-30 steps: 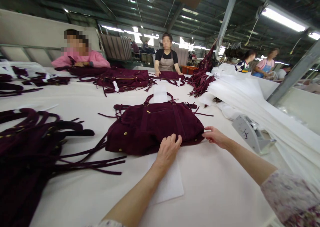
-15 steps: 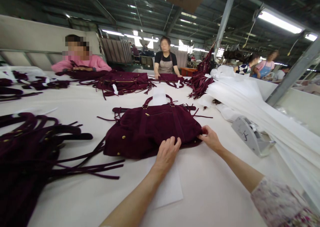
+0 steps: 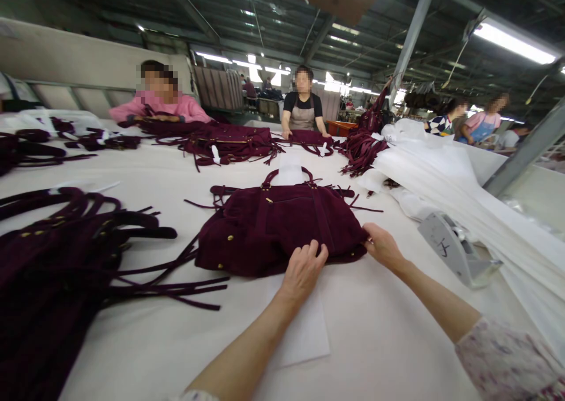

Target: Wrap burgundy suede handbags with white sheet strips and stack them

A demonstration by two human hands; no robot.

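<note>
A dark burgundy handbag lies flat in front of me, handles pointing away, with brass studs near its bottom edge. Beneath it a sheet of white paper sticks out towards me. My left hand grips the bag's near edge right of the middle, its fingers curled over the fabric. At the right lower corner, my right hand pinches the bag between thumb and fingers; the fingertips are partly hidden.
More burgundy bags with long straps are heaped on the left. A grey tape dispenser and white sheeting lie on the right. Across the white table, co-workers handle similar bags.
The view has shifted slightly, so everything appears a little further right. My right hand has moved slightly up along the bag's corner; my left hand keeps its place on the near edge.
</note>
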